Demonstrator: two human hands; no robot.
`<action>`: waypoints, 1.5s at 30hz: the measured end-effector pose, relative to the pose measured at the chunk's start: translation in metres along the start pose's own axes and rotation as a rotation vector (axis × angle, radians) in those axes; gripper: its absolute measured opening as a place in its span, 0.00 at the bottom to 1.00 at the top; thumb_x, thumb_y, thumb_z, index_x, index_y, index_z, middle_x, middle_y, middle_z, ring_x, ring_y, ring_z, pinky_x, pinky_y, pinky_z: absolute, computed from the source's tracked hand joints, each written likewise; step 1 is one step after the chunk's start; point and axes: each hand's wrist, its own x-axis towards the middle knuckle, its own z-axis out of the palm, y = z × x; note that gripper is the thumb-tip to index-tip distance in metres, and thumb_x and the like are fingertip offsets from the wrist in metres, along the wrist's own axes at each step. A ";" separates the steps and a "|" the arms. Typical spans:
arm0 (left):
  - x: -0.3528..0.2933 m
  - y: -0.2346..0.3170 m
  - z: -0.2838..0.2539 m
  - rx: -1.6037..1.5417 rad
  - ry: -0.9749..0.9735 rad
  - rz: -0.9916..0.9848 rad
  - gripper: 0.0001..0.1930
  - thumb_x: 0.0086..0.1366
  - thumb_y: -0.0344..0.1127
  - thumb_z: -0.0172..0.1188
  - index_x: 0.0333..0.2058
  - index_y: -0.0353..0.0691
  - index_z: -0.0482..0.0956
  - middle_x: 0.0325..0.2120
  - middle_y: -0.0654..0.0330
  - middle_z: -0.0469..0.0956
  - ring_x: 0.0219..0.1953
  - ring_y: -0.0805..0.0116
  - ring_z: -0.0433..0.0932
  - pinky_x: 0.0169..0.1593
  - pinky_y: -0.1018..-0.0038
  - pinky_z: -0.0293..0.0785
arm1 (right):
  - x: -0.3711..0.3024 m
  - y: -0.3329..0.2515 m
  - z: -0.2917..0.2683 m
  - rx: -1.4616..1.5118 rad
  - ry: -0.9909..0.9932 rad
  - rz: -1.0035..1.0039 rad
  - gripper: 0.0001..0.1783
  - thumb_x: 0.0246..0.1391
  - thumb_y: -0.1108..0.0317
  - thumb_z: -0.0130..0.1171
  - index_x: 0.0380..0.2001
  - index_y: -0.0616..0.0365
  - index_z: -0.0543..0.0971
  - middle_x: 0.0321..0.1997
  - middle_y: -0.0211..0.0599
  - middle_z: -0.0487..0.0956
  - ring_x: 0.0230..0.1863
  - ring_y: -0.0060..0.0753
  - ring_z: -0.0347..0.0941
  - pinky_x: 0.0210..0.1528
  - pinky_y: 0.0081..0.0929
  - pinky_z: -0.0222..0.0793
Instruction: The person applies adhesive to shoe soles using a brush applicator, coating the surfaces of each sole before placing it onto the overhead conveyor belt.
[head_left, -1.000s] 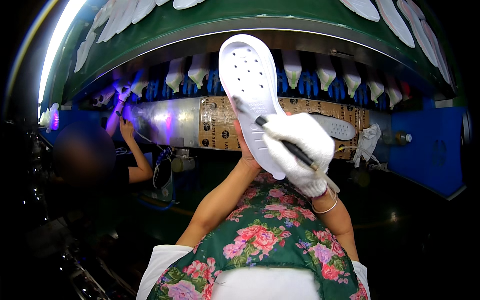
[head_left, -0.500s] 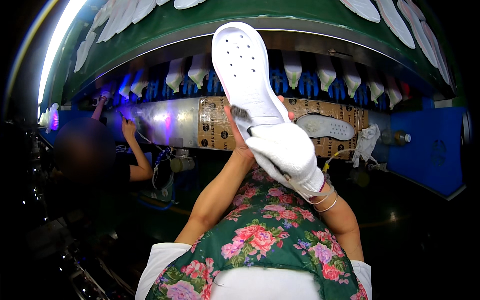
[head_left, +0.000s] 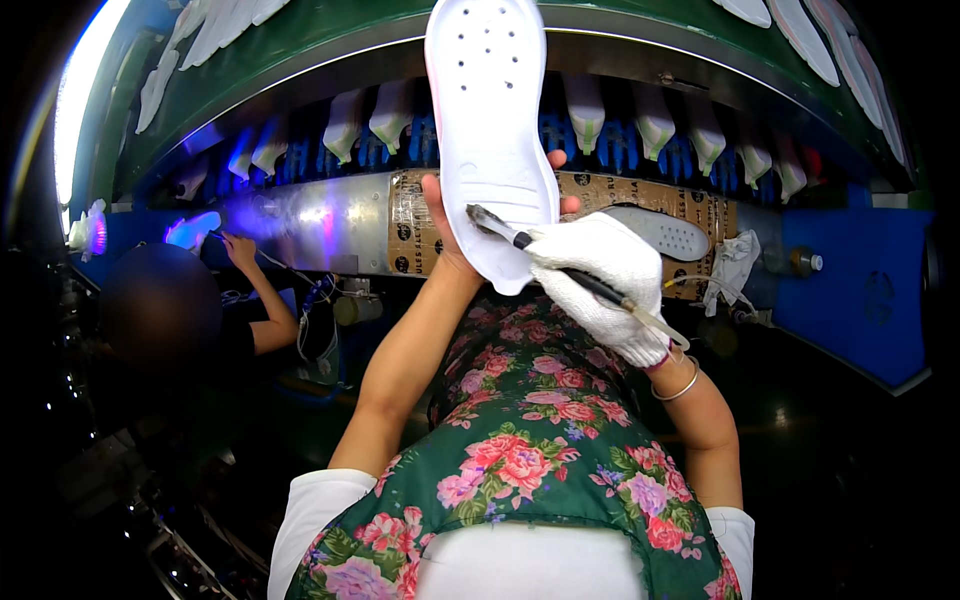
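Risk, left to right: a co-worker [head_left: 170,310] sits at far left, one arm raised to the lit metal panel [head_left: 300,225], well apart from the work and no hazard to it. The white shoe sole [head_left: 490,130] is held high in front of the conveyor rack of white moulds [head_left: 390,115]. The left hand [head_left: 450,225] grips it only at the narrow heel end, thumb on one edge and fingertips [head_left: 562,180] showing past the other. Judgement: with so little of the sole in the grip, brush pressure could twist or tip it, and it could slip free. The brush [head_left: 545,255] tip rests at the sole's lower edge; a stray stroke could smear the bare left thumb just beside it.

Pose: the left forearm rises steeply from the floral apron [head_left: 540,450], hand closed on the sole. The right hand [head_left: 600,285], in a white knit glove, is closed around the brush handle, wrist bent, bristles pointing left onto the sole.
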 end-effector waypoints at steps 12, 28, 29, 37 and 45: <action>0.032 0.030 -0.006 0.009 -0.235 -0.241 0.61 0.47 0.80 0.64 0.69 0.39 0.61 0.55 0.31 0.67 0.42 0.40 0.79 0.39 0.56 0.81 | -0.018 -0.012 0.014 -0.070 -0.142 -0.146 0.15 0.44 0.75 0.72 0.38 0.53 0.86 0.40 0.39 0.85 0.36 0.42 0.81 0.38 0.35 0.76; 0.029 0.035 0.015 0.072 0.003 -0.356 0.59 0.46 0.81 0.62 0.67 0.41 0.66 0.53 0.33 0.70 0.36 0.43 0.78 0.39 0.57 0.76 | -0.014 -0.016 0.005 0.124 0.047 0.191 0.10 0.46 0.75 0.72 0.35 0.57 0.86 0.39 0.39 0.86 0.38 0.36 0.83 0.42 0.31 0.77; 0.026 0.036 0.013 0.117 0.083 -0.348 0.59 0.46 0.81 0.62 0.67 0.42 0.65 0.54 0.33 0.70 0.38 0.43 0.78 0.39 0.57 0.76 | -0.014 -0.014 0.005 0.095 -0.008 0.226 0.10 0.47 0.75 0.72 0.35 0.59 0.86 0.39 0.40 0.86 0.39 0.36 0.83 0.44 0.30 0.78; -0.007 0.011 0.024 -0.080 0.363 -0.166 0.50 0.62 0.71 0.50 0.72 0.39 0.55 0.62 0.37 0.68 0.59 0.38 0.74 0.57 0.44 0.77 | 0.005 -0.004 -0.035 0.017 0.092 0.146 0.12 0.49 0.78 0.70 0.40 0.60 0.86 0.39 0.41 0.86 0.39 0.33 0.83 0.43 0.27 0.77; -0.002 0.016 0.043 0.227 0.116 -0.167 0.58 0.50 0.69 0.64 0.71 0.38 0.54 0.59 0.32 0.68 0.50 0.30 0.78 0.53 0.42 0.80 | 0.018 -0.031 -0.056 0.163 0.129 0.118 0.11 0.46 0.76 0.71 0.35 0.65 0.85 0.38 0.43 0.86 0.38 0.37 0.83 0.44 0.33 0.78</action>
